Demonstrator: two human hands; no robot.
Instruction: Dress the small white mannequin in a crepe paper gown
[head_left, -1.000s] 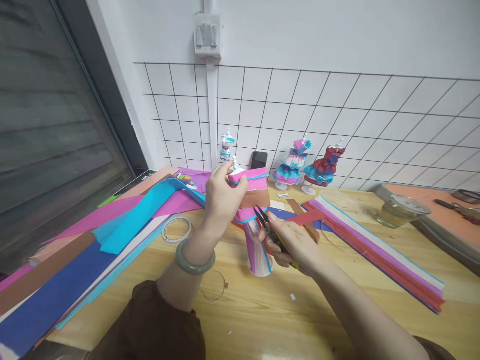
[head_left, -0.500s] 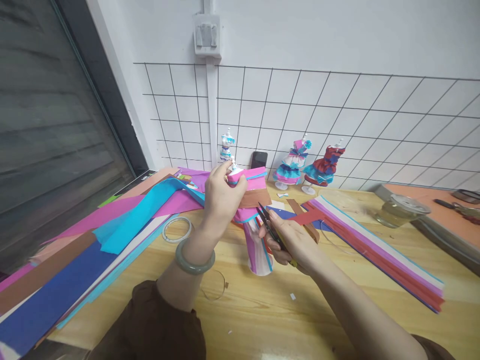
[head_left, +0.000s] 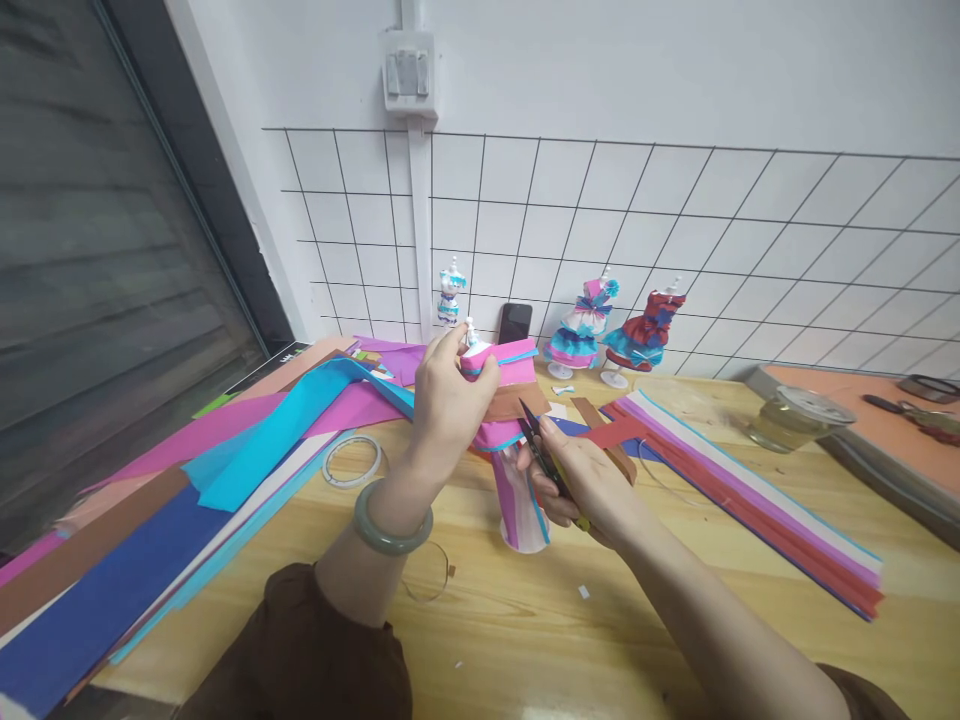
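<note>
The left hand (head_left: 448, 395) had its grip closed round the upper part of a small mannequin doll (head_left: 504, 420), fingers pinching the layered pink, blue-edged and brown crepe paper wrap (head_left: 501, 375) at its bust, the tiny white neck knob showing just above the thumb; the doll stood upright, its long axis running from twelve to six o'clock, its striped paper skirt flaring down to a white base that rested on the desk (head_left: 600, 600); the right hand (head_left: 581, 480) lay at about four o'clock of the wrap, its grip shut round the handle of small black scissors (head_left: 541, 448), whose blades, slightly parted, pointed toward eleven o'clock and nearly touched the lower edge of the brown band; the right hand was therefore the nearer one to that edge, the left holding from the nine o'clock side; at two o'clock, well apart, a clear glass jar (head_left: 795, 420) with a lid stood on the desk, its contents too unclear to tell; sheets of coloured crepe paper (head_left: 225, 450) lay spread at nine o'clock.
</note>
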